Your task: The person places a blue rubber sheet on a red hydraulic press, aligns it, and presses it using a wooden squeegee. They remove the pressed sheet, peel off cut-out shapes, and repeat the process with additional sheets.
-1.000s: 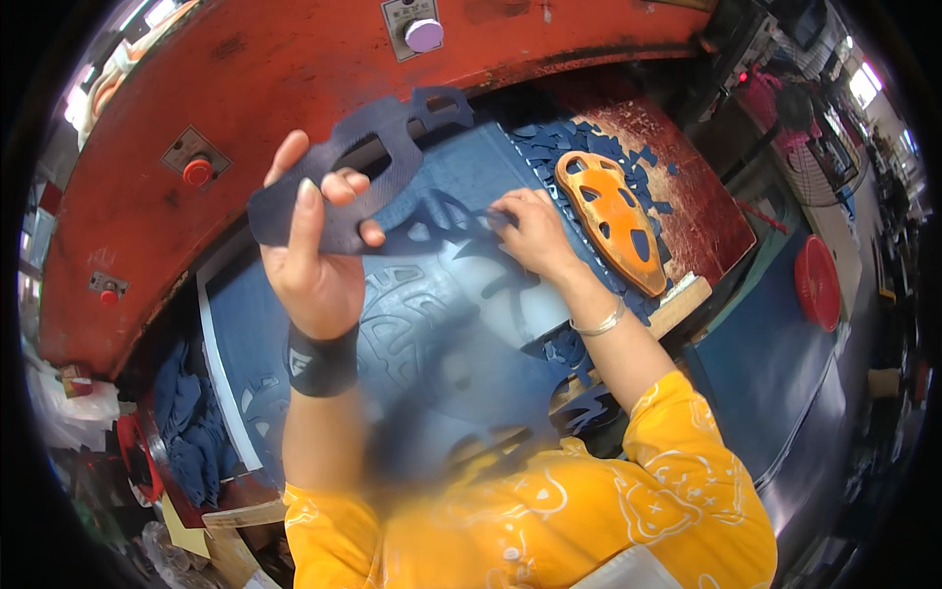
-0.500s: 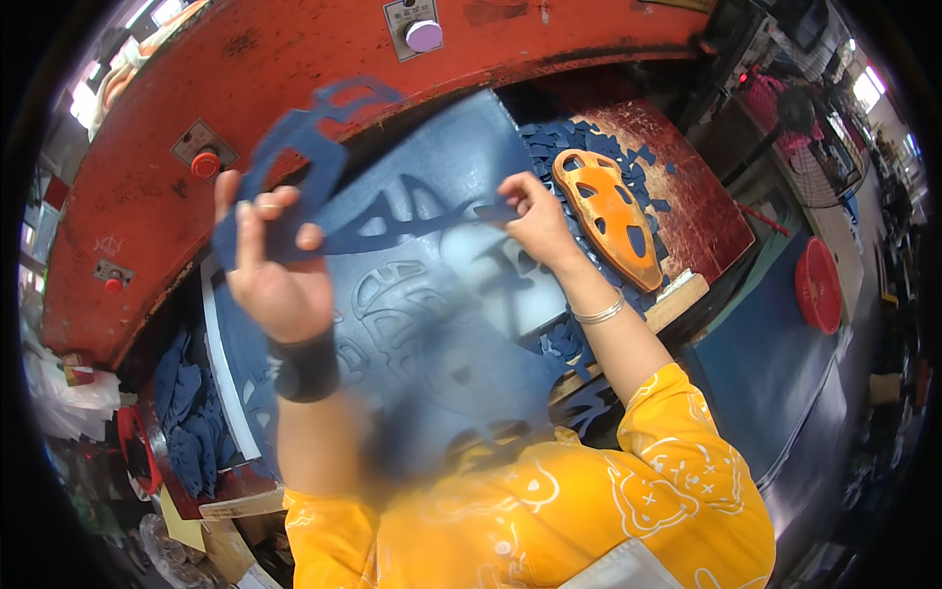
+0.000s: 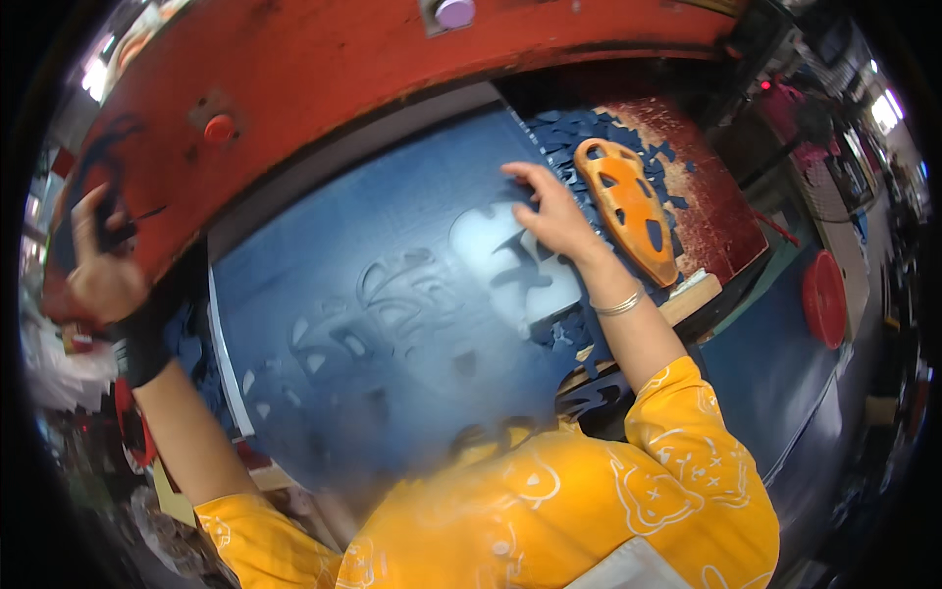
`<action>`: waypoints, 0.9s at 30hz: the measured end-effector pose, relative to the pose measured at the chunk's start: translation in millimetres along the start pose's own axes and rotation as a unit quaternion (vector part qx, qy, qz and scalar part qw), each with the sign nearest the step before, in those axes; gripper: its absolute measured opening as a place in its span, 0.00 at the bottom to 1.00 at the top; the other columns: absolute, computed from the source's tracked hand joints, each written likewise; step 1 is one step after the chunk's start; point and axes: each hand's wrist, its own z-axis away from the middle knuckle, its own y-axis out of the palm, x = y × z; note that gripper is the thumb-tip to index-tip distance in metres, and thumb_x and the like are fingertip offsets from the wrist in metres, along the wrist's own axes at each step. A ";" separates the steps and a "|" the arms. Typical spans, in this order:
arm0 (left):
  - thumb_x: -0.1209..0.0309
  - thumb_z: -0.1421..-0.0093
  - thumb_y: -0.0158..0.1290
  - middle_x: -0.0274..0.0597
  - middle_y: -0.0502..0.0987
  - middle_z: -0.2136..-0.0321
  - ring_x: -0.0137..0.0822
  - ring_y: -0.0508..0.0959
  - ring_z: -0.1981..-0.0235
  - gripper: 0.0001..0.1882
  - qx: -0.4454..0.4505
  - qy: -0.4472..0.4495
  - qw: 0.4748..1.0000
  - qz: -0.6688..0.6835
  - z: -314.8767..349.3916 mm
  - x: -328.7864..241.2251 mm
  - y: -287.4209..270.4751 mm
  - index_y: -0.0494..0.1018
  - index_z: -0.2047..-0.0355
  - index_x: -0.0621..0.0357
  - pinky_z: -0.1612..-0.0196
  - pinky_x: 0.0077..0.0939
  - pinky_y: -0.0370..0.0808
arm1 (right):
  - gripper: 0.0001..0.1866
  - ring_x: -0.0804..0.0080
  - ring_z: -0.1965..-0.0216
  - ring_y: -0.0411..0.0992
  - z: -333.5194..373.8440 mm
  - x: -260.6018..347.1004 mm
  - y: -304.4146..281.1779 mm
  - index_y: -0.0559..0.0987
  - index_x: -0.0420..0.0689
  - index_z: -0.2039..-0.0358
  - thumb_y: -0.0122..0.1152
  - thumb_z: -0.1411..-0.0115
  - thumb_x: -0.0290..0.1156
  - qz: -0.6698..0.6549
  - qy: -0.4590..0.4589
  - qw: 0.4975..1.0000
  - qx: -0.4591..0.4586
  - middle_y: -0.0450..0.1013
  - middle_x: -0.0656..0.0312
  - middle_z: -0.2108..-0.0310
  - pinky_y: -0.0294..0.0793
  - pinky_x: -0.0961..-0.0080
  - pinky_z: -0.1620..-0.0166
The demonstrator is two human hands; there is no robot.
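At the far left my left hand (image 3: 106,280), smeared by motion, grips a dark blue cut-out sheet scrap (image 3: 98,162), also blurred, in front of the red machine. My right hand (image 3: 557,218) hovers by the right edge of a large blue sheet (image 3: 392,196), its thumb and forefinger apart and nothing between them. Cut-out shapes mark the sheet's nearer half, and a pale area (image 3: 491,250) shows through an opening by my right hand. Just right of that hand lies an orange cutting die (image 3: 628,206) with several holes.
The red machine beam (image 3: 363,59) spans the far side, with a red button (image 3: 219,129) and a lilac knob (image 3: 454,13). Small blue offcuts (image 3: 579,128) lie around the die. A red basket (image 3: 822,299) stands at the right; a wooden block (image 3: 692,297) sits nearer.
My left hand has swung far left with the blue scrap, off the sheet. My right hand has let go of the scrap's other end and moved slightly right, fingers opening.
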 end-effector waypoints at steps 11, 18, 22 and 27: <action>0.63 0.51 0.63 0.43 0.77 0.66 0.44 0.74 0.58 0.29 0.682 0.131 0.700 -0.167 281.0 -23.2 144.5 0.70 0.47 0.49 0.58 0.34 0.76 | 0.15 0.70 0.63 0.76 -1.7 -5.7 4.6 0.79 0.40 0.56 0.55 0.45 0.25 -0.032 0.048 0.997 -0.046 0.78 0.57 0.60 0.75 0.75 0.56; 0.67 0.38 0.52 0.37 0.71 0.72 0.28 0.73 0.66 0.19 0.267 -0.237 0.927 0.111 177.4 -8.0 122.4 0.67 0.49 0.59 0.56 0.23 0.71 | 0.14 0.70 0.62 0.76 -2.6 -3.6 4.4 0.79 0.40 0.57 0.55 0.45 0.24 -0.009 0.056 0.998 -0.025 0.77 0.57 0.62 0.75 0.75 0.56; 0.69 0.32 0.45 0.38 0.72 0.75 0.30 0.72 0.68 0.19 0.173 -0.335 0.903 0.205 158.5 22.7 109.6 0.64 0.45 0.65 0.56 0.25 0.70 | 0.11 0.72 0.64 0.74 -6.6 43.7 12.9 0.79 0.39 0.59 0.57 0.44 0.24 0.080 0.014 0.991 -0.101 0.77 0.58 0.62 0.74 0.78 0.58; 0.70 0.32 0.44 0.40 0.74 0.73 0.30 0.74 0.67 0.19 0.214 -0.307 0.880 0.292 176.3 24.3 122.3 0.62 0.44 0.64 0.59 0.26 0.74 | 0.18 0.59 0.68 0.75 14.2 137.5 57.1 0.74 0.42 0.64 0.69 0.49 0.38 0.020 -0.194 0.980 0.036 0.75 0.56 0.68 0.75 0.70 0.63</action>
